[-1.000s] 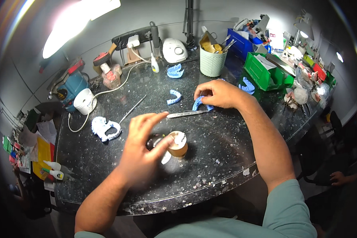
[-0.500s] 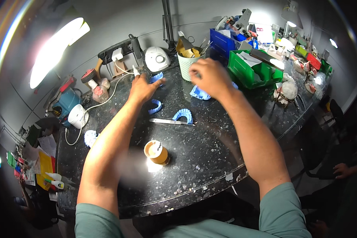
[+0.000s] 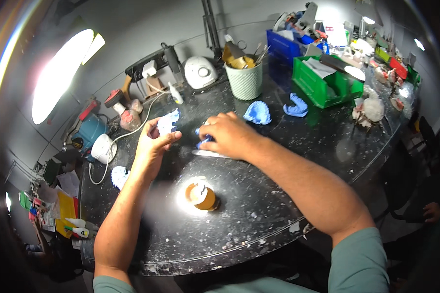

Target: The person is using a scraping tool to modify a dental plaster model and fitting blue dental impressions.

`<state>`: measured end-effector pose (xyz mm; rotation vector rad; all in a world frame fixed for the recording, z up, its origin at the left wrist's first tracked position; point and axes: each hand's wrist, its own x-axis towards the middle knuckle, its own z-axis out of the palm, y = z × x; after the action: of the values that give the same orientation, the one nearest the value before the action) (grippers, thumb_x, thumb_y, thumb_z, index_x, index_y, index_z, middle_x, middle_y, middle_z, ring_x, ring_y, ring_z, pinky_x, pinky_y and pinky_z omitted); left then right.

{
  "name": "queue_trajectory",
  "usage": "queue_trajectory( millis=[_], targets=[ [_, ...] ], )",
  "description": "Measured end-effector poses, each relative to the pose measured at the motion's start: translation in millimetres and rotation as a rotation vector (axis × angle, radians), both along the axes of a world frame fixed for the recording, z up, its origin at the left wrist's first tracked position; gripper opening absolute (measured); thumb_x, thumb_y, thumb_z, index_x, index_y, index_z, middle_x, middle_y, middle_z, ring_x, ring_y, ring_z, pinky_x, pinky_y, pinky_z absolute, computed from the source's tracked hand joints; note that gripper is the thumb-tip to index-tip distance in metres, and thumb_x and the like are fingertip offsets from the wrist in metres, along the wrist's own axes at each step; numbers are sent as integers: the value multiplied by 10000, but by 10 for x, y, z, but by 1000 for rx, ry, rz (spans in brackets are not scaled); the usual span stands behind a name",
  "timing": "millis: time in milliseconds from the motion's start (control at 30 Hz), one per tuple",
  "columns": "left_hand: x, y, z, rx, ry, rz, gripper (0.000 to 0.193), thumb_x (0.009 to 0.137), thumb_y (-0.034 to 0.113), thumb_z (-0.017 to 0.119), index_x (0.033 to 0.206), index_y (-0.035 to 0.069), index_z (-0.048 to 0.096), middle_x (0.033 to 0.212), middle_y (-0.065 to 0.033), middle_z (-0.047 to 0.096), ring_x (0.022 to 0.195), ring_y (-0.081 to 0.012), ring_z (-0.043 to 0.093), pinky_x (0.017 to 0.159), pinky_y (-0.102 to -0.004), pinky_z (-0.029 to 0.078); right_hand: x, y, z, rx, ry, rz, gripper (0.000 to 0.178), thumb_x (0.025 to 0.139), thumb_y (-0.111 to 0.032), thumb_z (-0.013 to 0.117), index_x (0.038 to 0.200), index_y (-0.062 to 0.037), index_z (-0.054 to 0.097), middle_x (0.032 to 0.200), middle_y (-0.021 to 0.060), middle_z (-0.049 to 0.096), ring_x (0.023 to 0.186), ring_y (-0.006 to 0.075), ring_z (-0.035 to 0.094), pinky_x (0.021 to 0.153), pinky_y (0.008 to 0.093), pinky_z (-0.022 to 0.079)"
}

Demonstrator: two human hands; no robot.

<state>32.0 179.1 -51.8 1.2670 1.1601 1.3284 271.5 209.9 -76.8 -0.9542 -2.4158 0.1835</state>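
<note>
My left hand (image 3: 153,144) holds up a pale blue dental cast (image 3: 168,121) between thumb and fingers above the dark worktop (image 3: 259,205). My right hand (image 3: 228,134) is closed over a small blue piece (image 3: 203,141), mostly hidden under its fingers. A flat metal spatula (image 3: 210,154) lies on the worktop just below that hand. A small brown jar with a white lid (image 3: 202,195) stands in front of both hands.
Two blue casts (image 3: 258,112) (image 3: 296,105) lie behind my right hand, a white one (image 3: 118,176) at left. A ribbed green cup of tools (image 3: 245,80), green bin (image 3: 322,83), blue bin (image 3: 284,45), white round device (image 3: 200,72) and white mug (image 3: 104,148) ring the bench.
Both hands have drawn back from the far side of the bench toward me. The left hand now holds a pale blue cast; the right has closed on a blue piece by the spatula.
</note>
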Motion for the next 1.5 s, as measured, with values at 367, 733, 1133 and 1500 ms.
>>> queue_trajectory(
  millis=[367,733,1133,1500],
  targets=[
    [-218,-296,-147,-114,-866,-287,802,659,-29,423,1442,-140,290,1482,-381,364,1441,-537,316,1173,-549,415,-28,122,77,-733,816,315,213,871,27,749,1028,-21,613,1067,41,600,989,159,674,886,274,580],
    [-191,-305,-151,-242,-763,-392,489,1009,214,460,1368,-118,455,1346,-303,572,1255,-438,589,824,-348,585,-1,-63,303,-1102,1100,385,550,880,7,696,1394,-9,500,1235,126,641,1131,155,639,1021,277,499],
    [-194,-318,-176,-257,-811,-475,463,943,141,448,1342,-91,477,1232,-282,635,1020,-311,690,828,-329,571,-33,-106,269,-1165,1023,439,591,917,40,655,1472,-1,454,1264,155,630,1105,222,686,984,301,590],
    [-106,-366,-126,-233,-543,-325,535,865,112,472,1367,-71,466,1200,-211,651,1013,-257,684,814,-299,547,-28,-127,281,-1128,1007,442,546,945,-36,620,1466,-20,459,1251,156,630,1116,247,685,960,332,604]
  ],
)
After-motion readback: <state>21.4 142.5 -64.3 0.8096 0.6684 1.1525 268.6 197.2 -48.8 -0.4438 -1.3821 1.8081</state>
